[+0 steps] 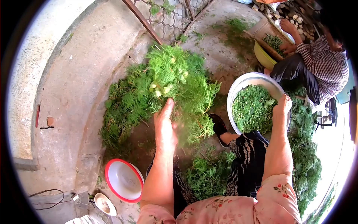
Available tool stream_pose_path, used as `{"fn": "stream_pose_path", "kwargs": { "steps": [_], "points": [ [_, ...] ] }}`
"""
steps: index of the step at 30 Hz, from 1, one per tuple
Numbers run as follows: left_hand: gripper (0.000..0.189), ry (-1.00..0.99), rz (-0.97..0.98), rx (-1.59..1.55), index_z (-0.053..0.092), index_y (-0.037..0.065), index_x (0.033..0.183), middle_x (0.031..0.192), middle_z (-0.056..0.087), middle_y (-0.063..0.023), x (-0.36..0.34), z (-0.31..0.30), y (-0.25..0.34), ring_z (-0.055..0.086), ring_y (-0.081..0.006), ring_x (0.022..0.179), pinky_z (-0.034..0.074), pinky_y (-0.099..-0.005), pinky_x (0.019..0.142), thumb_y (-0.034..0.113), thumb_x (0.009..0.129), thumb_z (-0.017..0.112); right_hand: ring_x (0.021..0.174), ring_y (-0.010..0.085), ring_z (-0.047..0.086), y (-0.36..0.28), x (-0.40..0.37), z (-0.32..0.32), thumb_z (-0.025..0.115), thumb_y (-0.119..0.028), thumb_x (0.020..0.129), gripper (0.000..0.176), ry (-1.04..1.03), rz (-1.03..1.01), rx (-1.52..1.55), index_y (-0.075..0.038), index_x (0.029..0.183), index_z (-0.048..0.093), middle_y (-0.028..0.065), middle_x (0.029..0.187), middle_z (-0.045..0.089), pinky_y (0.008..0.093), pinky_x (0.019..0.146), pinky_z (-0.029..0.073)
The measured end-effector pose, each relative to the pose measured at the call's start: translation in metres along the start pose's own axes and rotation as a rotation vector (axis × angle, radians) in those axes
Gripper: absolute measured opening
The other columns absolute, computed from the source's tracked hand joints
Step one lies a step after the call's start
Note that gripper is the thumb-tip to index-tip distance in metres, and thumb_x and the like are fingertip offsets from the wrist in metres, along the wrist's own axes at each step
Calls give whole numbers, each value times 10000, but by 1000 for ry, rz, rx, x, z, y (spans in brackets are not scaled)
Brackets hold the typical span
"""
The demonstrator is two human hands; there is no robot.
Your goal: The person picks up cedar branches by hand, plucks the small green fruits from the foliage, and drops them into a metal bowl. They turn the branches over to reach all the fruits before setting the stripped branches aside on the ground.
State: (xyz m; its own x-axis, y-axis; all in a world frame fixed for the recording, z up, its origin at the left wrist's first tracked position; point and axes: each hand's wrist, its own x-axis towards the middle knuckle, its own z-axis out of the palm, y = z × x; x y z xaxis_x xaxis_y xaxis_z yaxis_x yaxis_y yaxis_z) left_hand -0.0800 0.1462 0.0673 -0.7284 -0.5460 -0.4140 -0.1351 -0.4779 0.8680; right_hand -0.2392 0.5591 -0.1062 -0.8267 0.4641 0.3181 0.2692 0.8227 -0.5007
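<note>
Cone-picking, to judge by the layout, caught somewhere between one handful and the next. Left hand (166,127) raised in front, closed round the stems of a leafy conifer branch (186,80), with a cluster of pale green cones (159,89) just above the thumb, not yet picked. Right hand (282,106) well apart from the left, out over the near rim of the metal basin (238,84), fingers curled; cannot tell whether closed on anything or not. Basin heaped with picked green cones (251,108), just beyond the right knee. Behind the branch, a heap of cut foliage (123,100) on the concrete; more foliage (307,153) spread to the right of the basin. Down by the left leg, a red-rimmed white bowl (123,179). Up at the far right, another person (324,63) seated, hands on a woven tray (263,30) of the same green cones above a yellow basin (261,56).

Probably the drop-off end of a pick, with the branch held up ready. Next move, as a judgement only: bring the right hand across to the pale cluster, pinch the cones off without tearing away the fronds, keep the left grip firm on the stems, and turn the branch to expose any cones hidden behind the leaves.
</note>
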Motion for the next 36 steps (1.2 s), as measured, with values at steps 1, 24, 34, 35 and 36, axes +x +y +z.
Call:
{"fn": "stream_pose_path", "kwargs": {
  "steps": [1, 24, 34, 35, 36],
  "points": [
    [533, -40, -24, -12, 437, -10, 1108, 989, 543, -97, 6, -11, -4, 516, -152, 745, 456, -273, 570, 316, 770, 688, 946, 295, 574, 1, 0, 1, 588, 71, 620, 329, 26, -67, -76, 38, 948, 591, 183, 973, 604, 303, 832, 446],
    [293, -214, 65, -121, 583, 61, 1006, 814, 615, -7, -160, -48, 38, 523, -72, 578, 416, -210, 485, 289, 825, 609, 1007, 294, 530, -240, -212, -291, 630, -253, 787, 329, -330, -1099, 911, -46, 1040, 599, 147, 1083, 555, 392, 935, 381],
    [286, -129, 215, -126, 584, 66, 1006, 815, 610, -9, -241, -125, 44, 540, -71, 624, 331, -158, 400, 245, 791, 642, 758, 262, 573, -208, -301, -318, 658, -109, 773, 175, -743, -1225, 1060, 17, 888, 616, 111, 811, 606, 337, 709, 460],
    [223, -111, 241, -154, 559, 82, 1009, 829, 597, -6, -249, -128, 42, 548, -78, 632, 356, -168, 416, 181, 818, 619, 776, 257, 577, -208, -304, -325, 648, -121, 785, 177, -717, -1205, 1096, 16, 893, 618, 114, 828, 609, 334, 719, 460],
    [224, -76, 240, -123, 557, 82, 1015, 828, 597, -6, -256, -132, 40, 549, -80, 634, 356, -167, 417, 173, 819, 615, 793, 253, 580, -207, -307, -333, 637, -134, 798, 181, -692, -1182, 1130, 16, 897, 620, 118, 846, 611, 330, 729, 461]
  ]
}}
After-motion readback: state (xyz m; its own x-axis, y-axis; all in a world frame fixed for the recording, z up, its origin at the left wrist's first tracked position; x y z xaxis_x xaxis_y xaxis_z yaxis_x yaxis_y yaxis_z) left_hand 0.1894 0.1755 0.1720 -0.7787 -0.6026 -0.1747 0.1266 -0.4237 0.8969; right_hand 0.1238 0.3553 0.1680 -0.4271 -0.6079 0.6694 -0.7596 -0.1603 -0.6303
